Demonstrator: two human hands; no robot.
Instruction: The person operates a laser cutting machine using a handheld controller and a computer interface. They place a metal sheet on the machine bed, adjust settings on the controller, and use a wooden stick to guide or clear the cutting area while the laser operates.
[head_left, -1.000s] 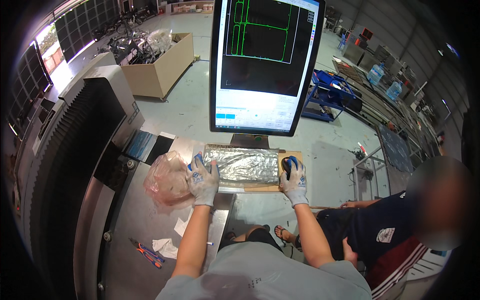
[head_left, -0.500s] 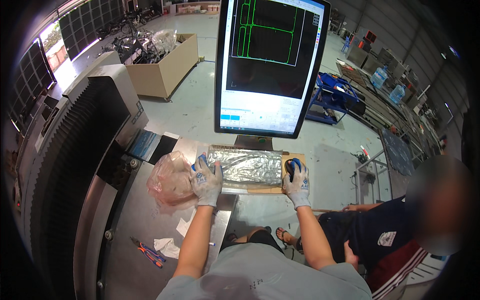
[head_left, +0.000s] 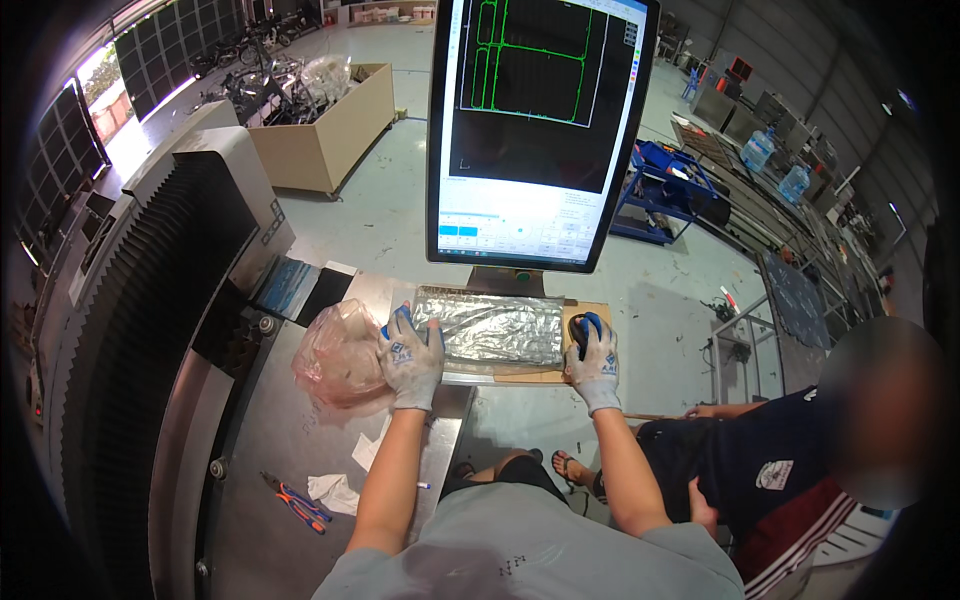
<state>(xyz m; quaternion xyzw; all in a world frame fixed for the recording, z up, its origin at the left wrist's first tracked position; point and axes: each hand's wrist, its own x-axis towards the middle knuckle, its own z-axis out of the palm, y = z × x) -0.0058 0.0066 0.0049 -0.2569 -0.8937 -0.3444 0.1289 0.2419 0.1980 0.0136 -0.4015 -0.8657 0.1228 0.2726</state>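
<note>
My right hand (head_left: 594,368), in a white and blue work glove, curls over a black computer mouse (head_left: 578,335) on a piece of brown cardboard (head_left: 592,312). My left hand (head_left: 411,362), gloved alike, rests with fingers apart at the left end of a keyboard-shaped slab under crinkled clear plastic (head_left: 503,330). Left of that hand, and touching it, bulges a pinkish clear plastic bag (head_left: 340,360). Behind the plastic-covered slab stands a tall monitor (head_left: 530,150) with green outlines on a black field.
Red and blue pliers (head_left: 296,503) and a crumpled white cloth (head_left: 335,493) lie on the metal table (head_left: 245,540). A large machine with black bellows (head_left: 150,310) rises at the left. Another person (head_left: 770,460) is close on my right. Beyond stand a tan bin (head_left: 335,145) and a blue cart (head_left: 655,195).
</note>
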